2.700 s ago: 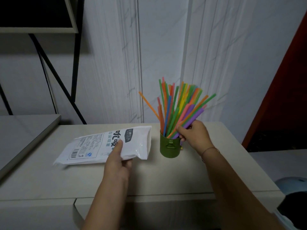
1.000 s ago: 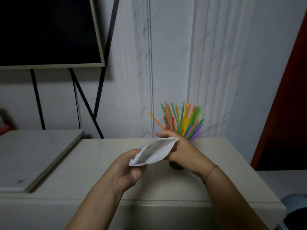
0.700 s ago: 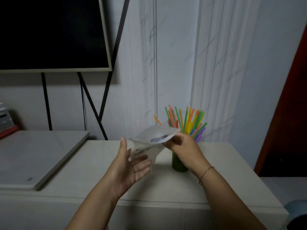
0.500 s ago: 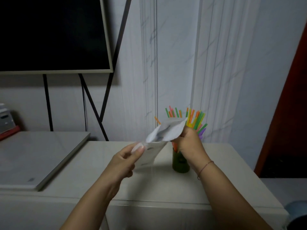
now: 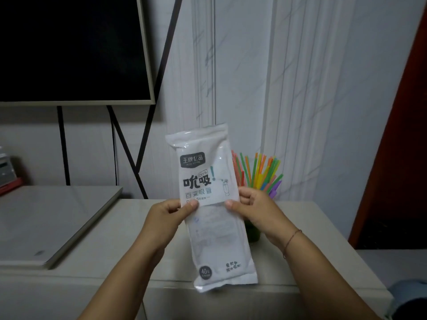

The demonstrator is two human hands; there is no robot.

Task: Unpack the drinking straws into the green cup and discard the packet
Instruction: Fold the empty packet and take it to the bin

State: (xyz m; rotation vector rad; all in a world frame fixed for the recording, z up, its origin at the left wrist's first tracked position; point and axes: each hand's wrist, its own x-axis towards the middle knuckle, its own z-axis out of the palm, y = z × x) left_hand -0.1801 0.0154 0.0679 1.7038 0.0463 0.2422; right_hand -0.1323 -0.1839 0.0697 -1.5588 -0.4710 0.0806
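A dark screen [image 5: 69, 47] stands far left, behind a grey slab [image 5: 46, 222]. The left hand [image 5: 166, 218] pinches the packet [image 5: 212, 204] at its left edge, thumb in front and fingers [image 5: 173, 205] curled behind. The packet hangs upright and flat above the surface [image 5: 323, 239], with its print facing the camera. The right hand [image 5: 258, 211] pinches the right edge in the same way. Just behind that hand the cup [image 5: 254, 235] stands on the surface, mostly hidden, with the straws [image 5: 261, 172] fanning out of it.
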